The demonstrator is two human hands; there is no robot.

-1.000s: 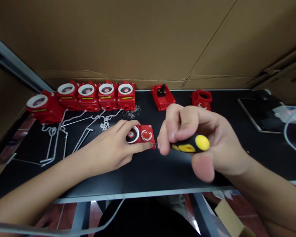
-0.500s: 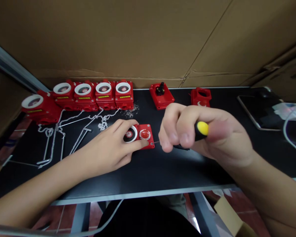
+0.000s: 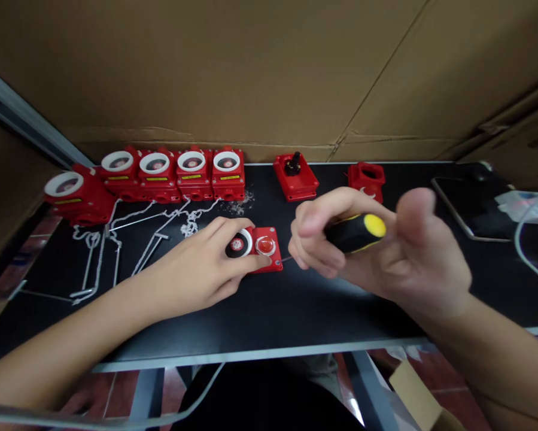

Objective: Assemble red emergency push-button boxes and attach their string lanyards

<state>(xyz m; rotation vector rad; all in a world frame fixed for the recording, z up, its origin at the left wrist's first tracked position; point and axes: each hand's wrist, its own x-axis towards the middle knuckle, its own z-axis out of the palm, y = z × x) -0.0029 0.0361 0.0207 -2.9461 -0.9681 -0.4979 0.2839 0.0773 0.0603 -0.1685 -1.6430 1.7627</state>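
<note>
A red alarm box [image 3: 276, 235] with a white ring and a clear round red part lies on the black table. My left hand [image 3: 219, 263] grips it from the left, thumb along its near side, fingers over the ring. Above the table to the right, my right hand [image 3: 380, 251] holds a screwdriver [image 3: 355, 233] with a black and yellow handle. The fingers curl round the handle while the thumb is raised off it. The thin shaft reaches left to a screw at the box's near right corner; whether the tip sits in it I cannot tell.
Several finished-looking red boxes [image 3: 228, 179] with white rings stand at the back left, with white cords and metal rods [image 3: 147, 254] before them. An open red housing [image 3: 298, 185] and a red cover [image 3: 366, 181] lie further right. A tablet-like device [image 3: 468, 209] rests at the far right.
My right hand has opened its grip somewhat: the thumb has lifted off the handle's end and more of the handle shows. My left hand stays on the box.
</note>
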